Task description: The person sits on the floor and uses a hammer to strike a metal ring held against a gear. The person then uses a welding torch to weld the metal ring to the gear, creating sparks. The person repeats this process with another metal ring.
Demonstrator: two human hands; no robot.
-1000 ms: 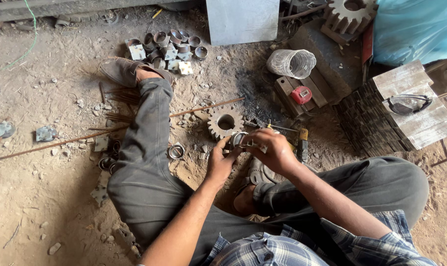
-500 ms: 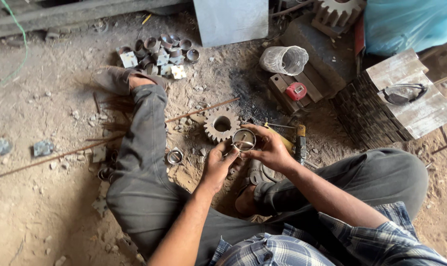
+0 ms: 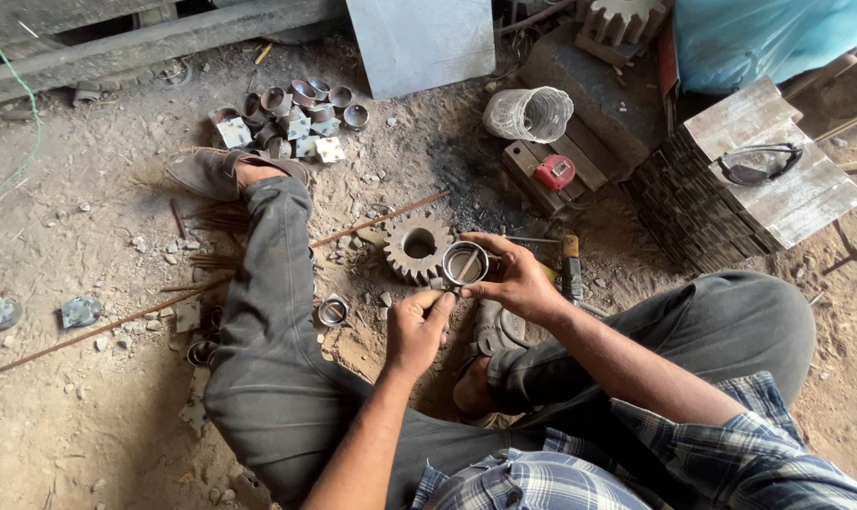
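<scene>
right hand grips metal ring | left hand touching

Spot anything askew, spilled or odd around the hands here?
Nothing damaged that I can tell. Both hands, left hand and right hand, hold a metal ring above the dirt floor. Rings lie in a loose pile, and a gear lies flat.

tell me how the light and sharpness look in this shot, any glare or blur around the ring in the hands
Head view: soft daylight, even, with faint shadows on the dirt; no blur, the ring is sharp, its rim catching a mild shine rather than glare; left hand and right hand are crisp; the gear sits in good light; the blue sheet at top right is the brightest patch.
</scene>
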